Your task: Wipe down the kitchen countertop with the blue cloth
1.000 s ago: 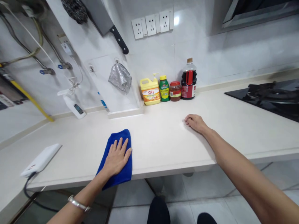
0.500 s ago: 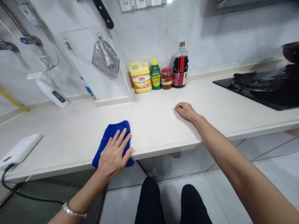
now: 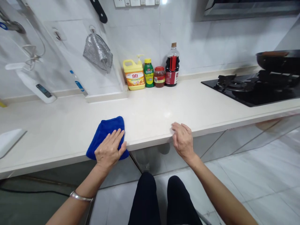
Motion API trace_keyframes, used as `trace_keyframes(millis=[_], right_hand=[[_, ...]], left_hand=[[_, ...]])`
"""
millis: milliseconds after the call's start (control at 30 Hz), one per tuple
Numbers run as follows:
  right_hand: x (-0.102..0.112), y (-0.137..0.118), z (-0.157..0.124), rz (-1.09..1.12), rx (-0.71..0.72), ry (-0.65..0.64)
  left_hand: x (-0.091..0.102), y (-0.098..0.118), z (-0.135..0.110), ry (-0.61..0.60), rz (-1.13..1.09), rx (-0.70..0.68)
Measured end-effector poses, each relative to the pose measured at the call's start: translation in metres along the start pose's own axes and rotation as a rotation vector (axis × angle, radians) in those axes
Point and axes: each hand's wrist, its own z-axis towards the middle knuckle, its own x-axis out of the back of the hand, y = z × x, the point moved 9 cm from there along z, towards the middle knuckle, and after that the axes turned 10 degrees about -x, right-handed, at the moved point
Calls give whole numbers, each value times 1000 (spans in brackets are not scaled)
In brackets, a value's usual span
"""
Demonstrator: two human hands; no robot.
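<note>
A folded blue cloth (image 3: 106,126) lies at the front edge of the pale counter (image 3: 150,106), its near corner hanging over the edge. My left hand (image 3: 109,148) rests flat on the cloth, palm down, fingers stretched forward and the thumb out to the right. A silver bangle (image 3: 81,197) circles the left wrist. To the right, my right hand (image 3: 183,139) is at the counter's front edge, with loosely bent fingers slightly apart. Nothing shows in it, though its palm side is partly hidden.
Along the wall stand a yellow detergent jug (image 3: 134,76), a green bottle (image 3: 149,73), a red-lidded jar (image 3: 159,77) and a dark sauce bottle (image 3: 172,70). A black gas stove (image 3: 248,90) with a wok (image 3: 278,62) is at right. A white device (image 3: 10,140) lies at left.
My right hand has drawn back from the middle of the counter to its front edge. My left hand stays flat on the cloth. The view has swung somewhat right.
</note>
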Motion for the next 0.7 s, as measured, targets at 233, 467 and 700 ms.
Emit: trace_keyframes(millis=[233,467,700], right_hand=[[-7,5,-5,92,-161,156],[-4,4,-6,88,-170,171],[13,0,-16,271,-299,211]], left_hand=[[-1,42,28,145,42,-80],[-9,85,57,215,17,-136],[-21,121,84,217,-22,-136]])
